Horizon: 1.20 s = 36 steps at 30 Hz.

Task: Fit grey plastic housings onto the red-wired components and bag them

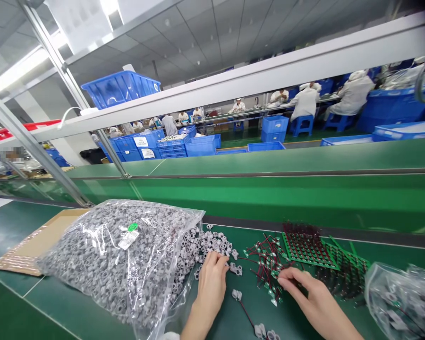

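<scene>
Green assembly belt [53,302] runs across the whole view, and nearly everything sits right on it. Off to the left, a fat clear plastic bag of grey connector housings [116,264] lies partly on a cardboard sheet [31,250], with a spill of loose grey housings [205,248] fanning out beside it. Over on the right, a second clear bag [400,302] holds more wired bits. A green PCB panel [306,248] sits up near the belt's far edge, and a tangle of red-and-black wire leads [265,264] lies in the way between the left hand [210,283] and the right hand [306,295]. Farther off, past a raised green belt, there are blue crates [198,146] and co-workers in white [304,101] at their benches.

1 single wire lead [246,309] lies below the hands, its long axis running diagonally from upper left to lower right, with grey housings at its ends.

Left hand's at the edge of the spill, fingers curled down and touching the housings, though you can't tell if it's pinching one. Right hand's half closed beside the tangle, fingertips drawn close together, and whether they've got hold of anything can't be told.
</scene>
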Available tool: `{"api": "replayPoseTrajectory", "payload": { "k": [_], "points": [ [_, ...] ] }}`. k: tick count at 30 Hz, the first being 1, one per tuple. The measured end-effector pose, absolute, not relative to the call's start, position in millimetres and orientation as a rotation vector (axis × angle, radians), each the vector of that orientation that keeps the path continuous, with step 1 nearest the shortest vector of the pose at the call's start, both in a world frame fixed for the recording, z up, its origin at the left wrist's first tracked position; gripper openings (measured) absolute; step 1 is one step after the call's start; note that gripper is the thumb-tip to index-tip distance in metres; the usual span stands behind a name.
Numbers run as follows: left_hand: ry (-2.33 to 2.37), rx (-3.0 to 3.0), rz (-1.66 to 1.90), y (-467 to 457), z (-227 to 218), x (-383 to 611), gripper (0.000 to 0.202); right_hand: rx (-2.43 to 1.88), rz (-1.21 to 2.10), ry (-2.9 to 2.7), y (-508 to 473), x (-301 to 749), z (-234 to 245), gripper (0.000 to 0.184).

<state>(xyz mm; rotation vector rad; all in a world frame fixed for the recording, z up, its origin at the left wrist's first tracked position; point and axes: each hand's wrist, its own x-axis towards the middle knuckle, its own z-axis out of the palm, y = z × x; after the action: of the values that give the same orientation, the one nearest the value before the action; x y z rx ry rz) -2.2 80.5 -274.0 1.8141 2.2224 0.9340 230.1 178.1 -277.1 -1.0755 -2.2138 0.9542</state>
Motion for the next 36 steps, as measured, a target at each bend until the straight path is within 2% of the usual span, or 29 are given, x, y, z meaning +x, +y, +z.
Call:
{"api": "replayPoseTrajectory", "payload": {
  "k": [3, 7, 10, 15, 18, 22, 25, 36],
  "points": [
    [2.122, 1.654, 1.138, 78, -272, -2, 0.029, -1.082, 1.136, -2.141, 172, 220, -271, 0.041],
    [1.756, 1.179, 1.441, 77, -278, 5, 0.020, -1.020, 1.258, -2.123, 171, 216, -267, 0.043],
    [1.487, 0.887, 1.530, 75, -279, 15, 0.026, -1.004, 1.312, -2.115, 169, 217, -267, 0.042],
    [1.308, 0.809, 1.572, 68, -269, 36, 0.024, -0.952, 1.364, -2.091, 159, 213, -267, 0.039],
    [1.292, 0.821, 1.579, 64, -270, 45, 0.033, -0.906, 1.379, -2.158, 151, 208, -263, 0.037],
    [1.334, 0.871, 1.555, 63, -277, 51, 0.027, -0.904, 1.274, -2.324, 142, 203, -256, 0.035],
    [1.361, 0.905, 1.513, 63, -277, 52, 0.030, -0.916, 1.212, -2.406, 141, 202, -256, 0.034],
    [1.558, 1.206, 1.415, 58, -277, 54, 0.036, -1.015, 1.350, -2.386, 141, 202, -264, 0.022]
  ]
}}
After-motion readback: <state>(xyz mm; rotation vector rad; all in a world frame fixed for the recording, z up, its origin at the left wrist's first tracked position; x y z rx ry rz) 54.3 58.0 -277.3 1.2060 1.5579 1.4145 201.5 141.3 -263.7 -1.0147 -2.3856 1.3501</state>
